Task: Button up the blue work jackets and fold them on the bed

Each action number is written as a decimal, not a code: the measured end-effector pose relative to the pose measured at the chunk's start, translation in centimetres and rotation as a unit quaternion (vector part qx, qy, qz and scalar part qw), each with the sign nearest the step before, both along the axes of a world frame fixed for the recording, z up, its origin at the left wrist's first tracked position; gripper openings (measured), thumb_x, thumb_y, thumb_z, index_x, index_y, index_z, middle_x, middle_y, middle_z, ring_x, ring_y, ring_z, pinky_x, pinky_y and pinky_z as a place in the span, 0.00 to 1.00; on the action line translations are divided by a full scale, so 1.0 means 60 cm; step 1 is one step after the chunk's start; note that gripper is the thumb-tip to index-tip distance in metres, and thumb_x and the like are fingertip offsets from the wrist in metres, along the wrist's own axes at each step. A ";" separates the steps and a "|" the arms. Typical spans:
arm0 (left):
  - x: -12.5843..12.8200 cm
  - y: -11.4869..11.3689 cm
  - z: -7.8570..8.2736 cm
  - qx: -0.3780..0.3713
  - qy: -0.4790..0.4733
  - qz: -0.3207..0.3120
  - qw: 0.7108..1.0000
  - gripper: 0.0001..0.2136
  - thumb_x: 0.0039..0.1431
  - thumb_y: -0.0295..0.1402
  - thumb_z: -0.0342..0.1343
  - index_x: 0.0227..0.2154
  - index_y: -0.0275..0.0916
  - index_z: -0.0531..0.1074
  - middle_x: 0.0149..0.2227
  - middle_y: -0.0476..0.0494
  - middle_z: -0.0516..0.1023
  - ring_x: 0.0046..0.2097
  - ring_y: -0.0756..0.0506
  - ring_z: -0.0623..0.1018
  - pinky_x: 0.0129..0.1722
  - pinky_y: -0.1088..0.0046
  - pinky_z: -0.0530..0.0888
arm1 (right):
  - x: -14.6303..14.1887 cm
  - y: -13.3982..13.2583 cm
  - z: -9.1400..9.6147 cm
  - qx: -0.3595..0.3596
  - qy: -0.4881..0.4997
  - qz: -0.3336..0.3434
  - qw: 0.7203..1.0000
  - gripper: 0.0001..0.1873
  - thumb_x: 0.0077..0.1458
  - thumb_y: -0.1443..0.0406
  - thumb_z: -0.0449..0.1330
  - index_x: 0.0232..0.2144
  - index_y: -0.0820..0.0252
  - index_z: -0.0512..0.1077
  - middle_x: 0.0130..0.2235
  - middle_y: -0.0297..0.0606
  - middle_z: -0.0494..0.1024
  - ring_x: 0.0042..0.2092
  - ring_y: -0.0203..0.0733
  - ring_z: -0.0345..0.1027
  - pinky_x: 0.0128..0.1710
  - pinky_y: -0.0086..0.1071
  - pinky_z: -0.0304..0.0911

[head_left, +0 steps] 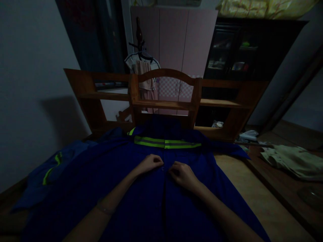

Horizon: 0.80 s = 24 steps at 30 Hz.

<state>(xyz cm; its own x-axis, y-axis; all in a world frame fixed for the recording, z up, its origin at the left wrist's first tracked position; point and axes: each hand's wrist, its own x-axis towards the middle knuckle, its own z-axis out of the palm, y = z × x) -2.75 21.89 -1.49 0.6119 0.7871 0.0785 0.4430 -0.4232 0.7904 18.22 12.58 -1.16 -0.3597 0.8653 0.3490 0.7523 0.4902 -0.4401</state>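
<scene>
A dark blue work jacket lies spread front side up, its collar away from me. A yellow-green reflective strip crosses its chest. My left hand is at the left of the front opening, fingers pinched together near a small button. Across the opening, my right hand has its fingers curled and pressed together at the placket edge. Whether either hand has fabric between its fingertips is too dark to see. Below the hands, the front edges part slightly.
A wooden shelf unit stands behind the collar. Another blue garment with reflective strips lies at the left by the wall. Pale folded cloth and a glass bowl sit at the right. Bare wooden board shows beside the jacket.
</scene>
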 end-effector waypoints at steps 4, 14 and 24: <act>0.003 -0.006 0.003 -0.012 0.020 -0.037 0.999 0.14 0.50 0.41 0.57 0.33 0.36 0.76 0.31 0.46 0.77 0.33 0.48 0.74 0.30 0.78 0.66 | -0.004 -0.001 -0.004 0.002 -0.011 0.011 1.000 0.11 0.58 0.67 0.54 0.33 0.55 0.77 0.34 0.36 0.72 0.34 0.35 0.68 0.32 0.26 0.57; 0.001 -0.017 -0.007 0.042 0.069 -0.009 0.997 0.06 0.47 0.29 0.53 0.30 0.37 0.72 0.29 0.48 0.76 0.31 0.48 0.74 0.29 0.78 0.65 | -0.002 0.011 -0.013 -0.023 0.142 0.042 0.989 0.12 0.59 0.65 0.55 0.43 0.53 0.76 0.37 0.36 0.74 0.37 0.36 0.69 0.36 0.27 0.61; 0.032 -0.061 0.016 0.072 -0.042 0.054 0.995 0.07 0.52 0.26 0.46 0.31 0.39 0.69 0.29 0.49 0.75 0.31 0.49 0.75 0.28 0.78 0.66 | -0.008 0.027 -0.016 -0.076 0.285 0.007 0.955 0.11 0.57 0.60 0.57 0.37 0.57 0.76 0.34 0.35 0.78 0.34 0.38 0.71 0.34 0.28 0.64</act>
